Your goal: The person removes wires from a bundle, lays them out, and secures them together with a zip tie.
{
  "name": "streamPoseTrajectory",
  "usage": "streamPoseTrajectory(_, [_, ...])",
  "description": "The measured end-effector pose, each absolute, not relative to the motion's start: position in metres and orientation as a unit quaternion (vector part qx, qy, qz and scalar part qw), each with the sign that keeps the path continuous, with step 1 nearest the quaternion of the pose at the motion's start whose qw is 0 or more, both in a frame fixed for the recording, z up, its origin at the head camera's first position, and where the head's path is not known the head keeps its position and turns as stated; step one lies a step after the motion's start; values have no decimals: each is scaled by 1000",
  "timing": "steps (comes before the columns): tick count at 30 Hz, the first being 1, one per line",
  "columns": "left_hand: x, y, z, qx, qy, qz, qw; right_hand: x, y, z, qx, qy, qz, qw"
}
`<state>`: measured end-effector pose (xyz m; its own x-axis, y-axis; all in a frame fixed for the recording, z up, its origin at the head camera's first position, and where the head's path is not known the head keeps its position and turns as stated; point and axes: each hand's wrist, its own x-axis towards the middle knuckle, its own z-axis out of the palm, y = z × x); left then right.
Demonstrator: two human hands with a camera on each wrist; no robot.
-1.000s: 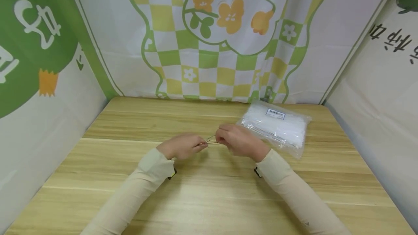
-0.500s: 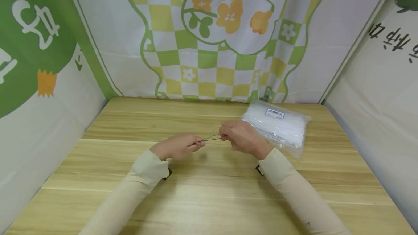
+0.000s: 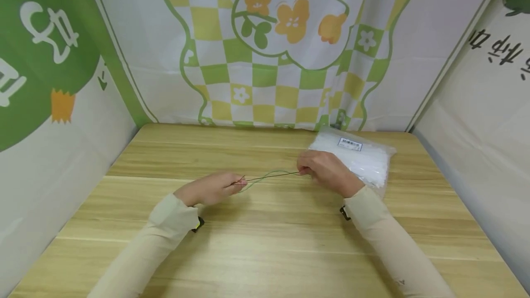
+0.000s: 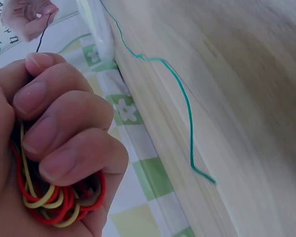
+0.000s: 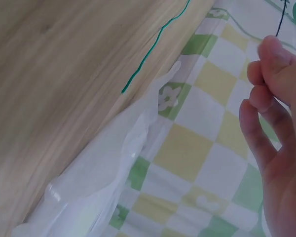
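Observation:
My left hand (image 3: 211, 188) grips a looped bundle of red and yellow wires (image 4: 64, 203), fingers curled over it against the palm. From this hand a thin dark wire (image 3: 275, 176) runs nearly straight across to my right hand (image 3: 329, 171). There, thumb and fingertips pinch its far end; the right wrist view shows the dark wire (image 5: 281, 22) leaving the fingertips. A green wire (image 4: 187, 108) hangs loose and wavy beside the dark one, crossing it in the head view. Part of the bundle is hidden inside the left fingers.
A clear plastic bag (image 3: 374, 164) of white contents, with a barcode label (image 3: 350, 144), lies at the back right of the wooden table (image 3: 265, 243), partly behind the right hand. Printed cloth (image 3: 273, 77) walls the back and both sides.
My hands have moved apart, left hand leftward and right hand rightward. The stretch of dark wire between them has grown longer, and the green wire now curves loosely beside it.

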<state>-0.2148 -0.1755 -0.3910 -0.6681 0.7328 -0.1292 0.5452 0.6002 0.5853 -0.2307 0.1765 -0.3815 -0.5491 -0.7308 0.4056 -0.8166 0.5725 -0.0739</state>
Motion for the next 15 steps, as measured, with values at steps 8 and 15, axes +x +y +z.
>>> streamPoseTrajectory(8, [-212, -199, -395, 335, 869, 306, 199, -229, 200, -380, 418, -887, 123, 156])
streamPoseTrajectory(15, [-211, -208, -397, 330, 867, 313, 203, -233, 208, -380, 424, -883, 128, 155])
